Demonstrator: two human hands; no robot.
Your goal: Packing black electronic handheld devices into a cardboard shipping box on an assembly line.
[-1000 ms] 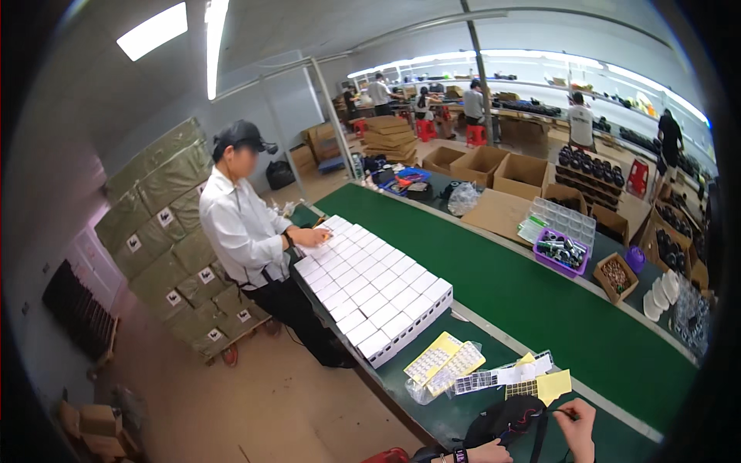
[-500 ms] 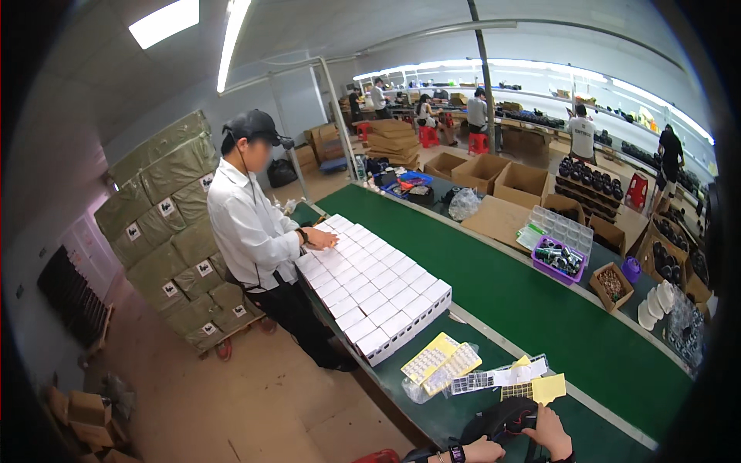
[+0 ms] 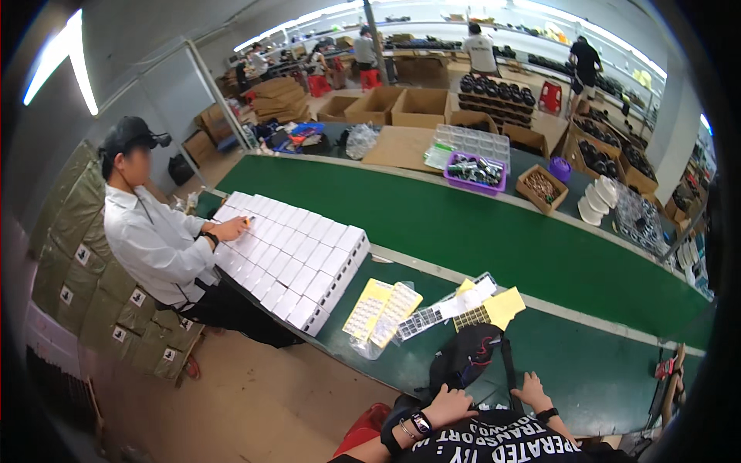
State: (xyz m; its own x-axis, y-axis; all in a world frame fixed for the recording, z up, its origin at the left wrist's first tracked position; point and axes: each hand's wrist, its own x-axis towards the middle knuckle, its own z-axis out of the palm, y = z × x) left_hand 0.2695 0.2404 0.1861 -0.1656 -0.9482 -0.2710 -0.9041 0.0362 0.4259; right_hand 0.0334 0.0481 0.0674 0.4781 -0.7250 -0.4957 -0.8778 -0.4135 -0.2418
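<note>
A black bag (image 3: 465,356) with red trim lies on the near green tabletop, close in front of me. My left hand (image 3: 448,407) is by the bag's near end, fingers stretched to the right. My right hand (image 3: 533,392) has its fingers apart, beside the black strap (image 3: 509,369) that runs down from the bag; I cannot make out a grip on it. Yellow label sheets (image 3: 369,310) and a black-and-white label sheet (image 3: 421,322) lie just beyond the bag, beside a plain yellow sheet (image 3: 505,307).
At left, a co-worker (image 3: 158,239) in a white shirt reaches over rows of white boxes (image 3: 297,258). A green conveyor belt (image 3: 432,228) crosses beyond. On its far side are a purple basket (image 3: 477,184) and cardboard boxes (image 3: 421,106). A red stool (image 3: 363,432) stands near me.
My view has swung right, so the scene sits further left. My right hand has come off the bag's body to beside its strap; my left hand is at its near end.
</note>
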